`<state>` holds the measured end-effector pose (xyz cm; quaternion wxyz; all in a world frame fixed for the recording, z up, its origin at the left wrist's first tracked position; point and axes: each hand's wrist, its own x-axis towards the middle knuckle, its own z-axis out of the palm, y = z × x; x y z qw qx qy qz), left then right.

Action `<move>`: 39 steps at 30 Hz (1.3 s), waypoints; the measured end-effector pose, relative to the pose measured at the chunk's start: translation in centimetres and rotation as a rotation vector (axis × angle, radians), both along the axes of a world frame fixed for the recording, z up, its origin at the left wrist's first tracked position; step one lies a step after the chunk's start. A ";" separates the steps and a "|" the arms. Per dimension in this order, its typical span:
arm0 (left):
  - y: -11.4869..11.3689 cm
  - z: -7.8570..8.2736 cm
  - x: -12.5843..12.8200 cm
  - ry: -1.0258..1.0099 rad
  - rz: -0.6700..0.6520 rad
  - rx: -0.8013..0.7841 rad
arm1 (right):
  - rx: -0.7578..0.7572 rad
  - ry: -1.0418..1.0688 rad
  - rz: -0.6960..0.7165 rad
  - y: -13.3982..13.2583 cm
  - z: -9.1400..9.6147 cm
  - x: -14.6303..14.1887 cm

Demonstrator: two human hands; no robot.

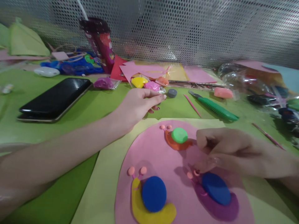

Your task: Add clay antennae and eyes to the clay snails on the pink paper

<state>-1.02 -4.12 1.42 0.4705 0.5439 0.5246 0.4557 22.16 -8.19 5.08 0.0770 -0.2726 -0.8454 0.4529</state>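
My left hand [142,104] reaches over the mat, thumb and forefinger pinched in front of the pink clay packet [152,85]; whether anything is between them I cannot make out. A dark grey disc [172,93] lies just past its fingertips. With fingers curled, my right hand [226,154] hovers over the purple clay snail [216,203], its thumb by one of the pink feeler balls [190,175]. Any small thing in that grip is hidden. The pink paper shape [163,165] also bears a yellow snail [140,208] with a blue disc and an orange snail [177,144] with a green disc.
Behind are a green cutter knife [216,109], a pink stick [192,105] and a salmon clay packet [223,92]. A black phone [56,96] and a tall cup with straw [100,45] stand left. Plastic-wrapped items [275,96] crowd the right; a perforated metal panel [187,31] closes the back.
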 end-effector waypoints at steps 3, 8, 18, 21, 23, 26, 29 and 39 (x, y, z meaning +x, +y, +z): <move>0.0 0.0 0.0 0.009 0.000 0.005 | -0.013 -0.049 0.022 -0.1 0.0 0.1; 0.0 0.0 -0.1 0.042 -0.008 0.033 | -0.011 -0.010 0.002 -0.1 -0.1 -0.1; -1.6 1.4 0.6 0.159 -0.020 0.086 | 0.021 0.000 0.027 0.0 -0.1 0.1; -1.7 1.5 0.7 0.135 -0.068 0.120 | 0.019 0.064 -0.072 -0.1 -0.1 0.1; -1.8 1.6 0.7 0.088 -0.101 0.137 | 0.047 0.093 -0.205 -0.1 0.0 -0.1; -2.2 1.6 0.8 0.000 -0.171 0.130 | 0.233 0.096 -0.472 -0.4 0.1 -1.0; -2.5 1.4 1.0 -0.070 -0.240 0.096 | 0.485 0.142 -0.650 -0.8 0.2 -2.3; -3.0 1.5 1.3 -0.116 -0.319 0.113 | 0.892 0.344 -0.543 -0.6 -0.9 -5.1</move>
